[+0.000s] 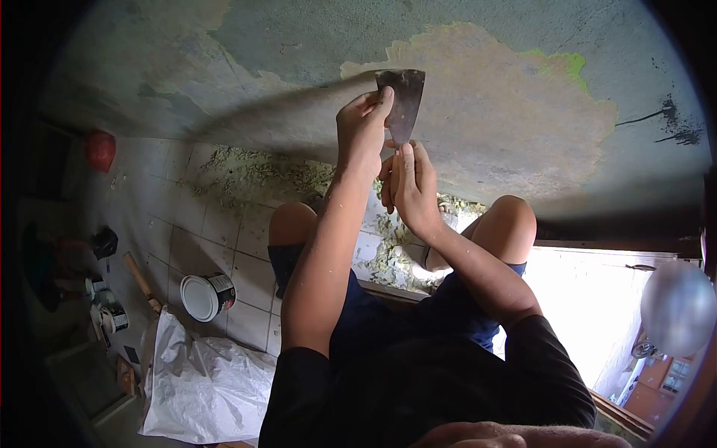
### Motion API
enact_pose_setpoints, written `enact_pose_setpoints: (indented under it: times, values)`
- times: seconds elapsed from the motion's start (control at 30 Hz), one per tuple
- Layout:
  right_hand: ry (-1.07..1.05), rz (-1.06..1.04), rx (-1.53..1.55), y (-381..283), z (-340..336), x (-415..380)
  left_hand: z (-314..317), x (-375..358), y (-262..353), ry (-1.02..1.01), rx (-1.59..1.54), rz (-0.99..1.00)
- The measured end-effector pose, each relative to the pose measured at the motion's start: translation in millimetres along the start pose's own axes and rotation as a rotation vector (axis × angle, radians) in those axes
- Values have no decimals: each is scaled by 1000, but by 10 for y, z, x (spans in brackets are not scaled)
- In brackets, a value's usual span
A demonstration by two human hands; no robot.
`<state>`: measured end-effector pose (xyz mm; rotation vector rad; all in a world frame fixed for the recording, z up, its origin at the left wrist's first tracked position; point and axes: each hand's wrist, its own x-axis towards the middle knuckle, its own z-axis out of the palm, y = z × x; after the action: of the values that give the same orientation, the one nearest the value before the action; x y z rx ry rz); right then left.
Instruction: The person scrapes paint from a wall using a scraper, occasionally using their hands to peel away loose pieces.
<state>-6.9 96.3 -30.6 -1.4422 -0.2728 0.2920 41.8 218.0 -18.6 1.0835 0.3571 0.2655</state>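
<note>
A putty knife (pixel 404 104) with a wide, dark metal blade is held up in front of the wall (pixel 500 104), its broad edge pointing away from me. My left hand (pixel 361 131) pinches the blade's left side, with the thumb lying on the flat face. Below it, my right hand (pixel 413 187) is closed at the narrow end, thumb pressed along it; the handle is mostly hidden by the fingers. Behind the blade, a large beige patch shows where the wall's greenish-grey paint is gone, with bright green at its edge (pixel 573 66).
Paint flakes (pixel 246 175) litter the tiled floor (pixel 250 250) along the wall. To the left stand a white-lidded bucket (pixel 200 299), a crumpled white sheet (pixel 205 381), a wooden stick (pixel 140 278) and small cans (pixel 114 319). A red object (pixel 100 151) lies farther off. Bright light enters at right.
</note>
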Motion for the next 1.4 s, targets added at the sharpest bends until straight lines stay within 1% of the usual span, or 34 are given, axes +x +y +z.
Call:
enact_pose_setpoints:
  times: [0.13, 0.2, 0.33, 0.4, 0.53, 0.6, 0.63, 0.7, 0.83, 1.03, 1.1, 1.13, 1.17, 1.23, 1.3, 1.33, 1.37, 1.4]
  values:
    - [12, -17, -18, 27, 90, 39, 26, -3, 71, 36, 61, 3]
    - [37, 13, 31, 39, 143, 68, 17, 18, 67, 45, 63, 4]
    - [60, -8, 10, 91, 246, 81, 35, 29, 69, 89, 35, 37]
    - [119, -139, -17, 172, 289, 121, 47, 31, 93, 94, 41, 66]
    - [136, -97, 2, 139, 315, 139, 68, 36, 114, 113, 71, 130]
    - [184, -156, -26, 93, 336, 135, 66, 68, 90, 105, 59, 156]
    - [185, -154, -25, 93, 327, 134, 65, 85, 78, 95, 48, 184]
    - [150, -40, 44, 96, 286, 136, 73, 112, 59, 99, 32, 175]
    - [192, -104, 15, 168, 290, 185, 85, 141, 26, 107, -40, 134]
    - [143, -110, -16, 92, 188, 200, 143, 131, 38, 133, -74, 136]
    - [68, -3, 22, -2, 119, 200, 165, 145, 49, 138, -88, 133]
    - [77, -32, -48, 49, 59, 253, 178, 152, 47, 142, -104, 125]
    - [77, -33, -46, 35, 0, 273, 200, 153, 37, 142, -103, 127]
    - [24, 15, -73, -26, -99, 298, 255, 141, 46, 188, -88, 129]
    - [24, 8, -123, -205, -162, 411, 263, 164, 111, 217, -115, 148]
    - [-26, -69, -278, -402, -196, 553, 263, 183, 181, 247, -142, 166]
    - [-76, -147, -431, -517, -231, 611, 251, 235, 333, 234, -181, 215]
    - [-66, -150, -429, -551, -228, 605, 204, 251, 386, 214, -193, 288]
